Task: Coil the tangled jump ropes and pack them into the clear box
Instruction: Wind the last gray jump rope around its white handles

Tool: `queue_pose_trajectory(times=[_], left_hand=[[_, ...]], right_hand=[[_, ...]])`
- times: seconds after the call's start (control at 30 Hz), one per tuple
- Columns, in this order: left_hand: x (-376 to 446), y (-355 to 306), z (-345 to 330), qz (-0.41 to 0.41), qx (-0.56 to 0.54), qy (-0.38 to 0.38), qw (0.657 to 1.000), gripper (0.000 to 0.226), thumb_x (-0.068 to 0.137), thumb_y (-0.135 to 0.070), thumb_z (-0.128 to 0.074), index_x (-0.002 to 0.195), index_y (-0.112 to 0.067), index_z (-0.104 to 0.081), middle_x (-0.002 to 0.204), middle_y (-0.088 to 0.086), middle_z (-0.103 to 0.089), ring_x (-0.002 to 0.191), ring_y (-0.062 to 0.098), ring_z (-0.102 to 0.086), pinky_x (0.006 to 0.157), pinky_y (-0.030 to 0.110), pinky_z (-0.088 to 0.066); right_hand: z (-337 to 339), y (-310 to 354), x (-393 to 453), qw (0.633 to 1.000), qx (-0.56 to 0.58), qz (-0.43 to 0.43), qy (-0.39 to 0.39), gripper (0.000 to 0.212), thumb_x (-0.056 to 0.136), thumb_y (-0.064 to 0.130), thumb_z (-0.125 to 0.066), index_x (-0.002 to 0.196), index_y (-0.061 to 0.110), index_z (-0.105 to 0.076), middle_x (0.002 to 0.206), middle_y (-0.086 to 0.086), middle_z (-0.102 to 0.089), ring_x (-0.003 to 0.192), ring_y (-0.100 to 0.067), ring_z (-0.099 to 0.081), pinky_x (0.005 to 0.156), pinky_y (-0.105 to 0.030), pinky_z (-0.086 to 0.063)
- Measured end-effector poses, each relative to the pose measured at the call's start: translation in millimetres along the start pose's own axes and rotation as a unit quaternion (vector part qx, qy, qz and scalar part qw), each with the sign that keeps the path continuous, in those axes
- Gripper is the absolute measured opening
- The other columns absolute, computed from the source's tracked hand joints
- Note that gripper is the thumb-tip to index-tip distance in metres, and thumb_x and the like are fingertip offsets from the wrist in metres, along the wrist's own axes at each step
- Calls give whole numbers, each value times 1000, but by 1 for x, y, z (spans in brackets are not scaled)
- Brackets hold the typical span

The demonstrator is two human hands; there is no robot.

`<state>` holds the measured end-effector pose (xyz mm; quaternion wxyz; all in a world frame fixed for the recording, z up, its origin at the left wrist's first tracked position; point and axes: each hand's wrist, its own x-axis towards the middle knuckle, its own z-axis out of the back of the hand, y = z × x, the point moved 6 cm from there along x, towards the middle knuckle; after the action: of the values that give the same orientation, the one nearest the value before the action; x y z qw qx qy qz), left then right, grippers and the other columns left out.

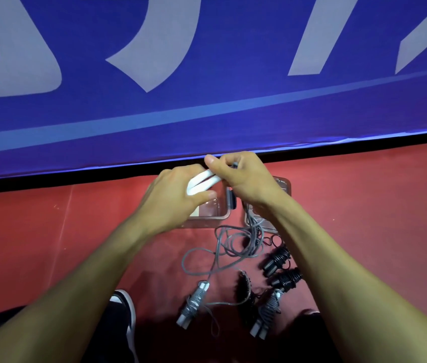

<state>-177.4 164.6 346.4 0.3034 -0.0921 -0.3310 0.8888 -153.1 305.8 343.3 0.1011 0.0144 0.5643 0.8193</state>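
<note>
Your left hand [178, 197] grips the pair of white plastic handles [202, 183] above the clear plastic box [207, 218]; your right hand [244, 179] pinches their loose grey cord [223, 247] (unwound). Four wrapped rope bundles [272, 307] lie unpacked on the red floor [364, 205].

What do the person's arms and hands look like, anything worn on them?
Both forearms are bare right down to the frame's bottom edge, with no sleeves showing. The left hand and right hand wear no gloves, and no watch, ring or wristband is visible on either wrist. The fingernails look short and plain.
</note>
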Motion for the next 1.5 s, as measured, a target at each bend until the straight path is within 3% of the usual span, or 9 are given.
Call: queue_pose_trajectory(times=[0.17, 0.43, 0.57, 0.67, 0.77, 1.1, 1.23, 1.4, 1.5], left_hand=[[-3, 2, -3, 15, 100, -37, 994, 22, 89, -37, -67, 84, -23, -51, 65, -5, -51, 71, 27, -49, 60, 38, -39], [3, 14, -9, 29, 161, -34, 986, 20, 97, -26, -56, 114, -26, -65, 86, -4, -48, 93, 29, -53, 74, 39, -33], [7, 19, -12, 71, 84, -4, 994, 48, 84, -62, -47, 99, -18, -62, 90, -2, -58, 90, 27, -56, 78, 44, -44], [7, 18, -10, 81, 1, 24, 996, 61, 74, -75, -41, 92, -18, -57, 90, -1, -57, 87, 22, -55, 77, 45, -44], [5, 18, -11, 88, -106, 73, 988, 53, 82, -67, -49, 101, -19, -59, 100, 5, -62, 89, 18, -58, 83, 45, -47], [0, 6, 1, 88, -187, 47, 977, 21, 94, -16, -68, 91, -1, -53, 75, 2, -77, 73, 19, -75, 65, 22, -55], [-2, -2, 2, 35, -82, -3, 996, 27, 91, -28, -68, 87, -10, -48, 69, -1, -70, 65, 19, -68, 64, 36, -51], [0, -1, 2, -16, 13, -64, 998, 28, 98, -28, -57, 125, -26, -60, 95, 0, -67, 90, 28, -60, 79, 45, -47], [4, 0, -3, 10, 132, -54, 990, 27, 103, -30, -46, 123, -16, -57, 91, 4, -49, 91, 30, -48, 83, 45, -36]], right_hand=[[-6, -9, -1, 998, -17, -62, 26, 67, 99, 56, -51, 88, -8, -68, 59, -5, -39, 47, -14, -29, 42, -22, -23], [-15, -4, 0, 994, 48, -67, 72, 27, 96, 17, -65, 70, 14, -58, 57, 4, -55, 48, -5, -44, 48, -16, -35], [-15, 1, 0, 998, 34, -7, 52, 11, 95, 19, -68, 87, 12, -64, 88, -14, -74, 82, -31, -70, 79, -44, -56], [-9, 2, 3, 999, 39, 21, 29, 19, 94, 33, -67, 85, 17, -63, 77, -5, -71, 70, -19, -64, 71, -44, -53], [-4, 1, 4, 998, 41, 34, 17, 21, 99, 31, -64, 86, 15, -63, 65, 11, -60, 58, -2, -52, 62, -23, -41], [-3, 9, -1, 999, 13, 48, 7, 33, 103, 35, -54, 96, 5, -65, 63, 12, -59, 51, 0, -48, 57, -16, -36], [-10, 9, -6, 992, -127, 19, 0, 51, 104, 53, -39, 73, 14, -53, 64, 6, -50, 59, -11, -45, 59, -30, -35], [-14, 2, -4, 996, 73, -51, 19, 48, 98, 57, -52, 77, 14, -52, 51, 5, -28, 43, -10, -23, 43, -24, -21], [-17, -3, -5, 985, 148, -84, 10, 34, 97, 43, -62, 82, 15, -52, 51, 6, -29, 42, -9, -22, 41, -22, -22]])
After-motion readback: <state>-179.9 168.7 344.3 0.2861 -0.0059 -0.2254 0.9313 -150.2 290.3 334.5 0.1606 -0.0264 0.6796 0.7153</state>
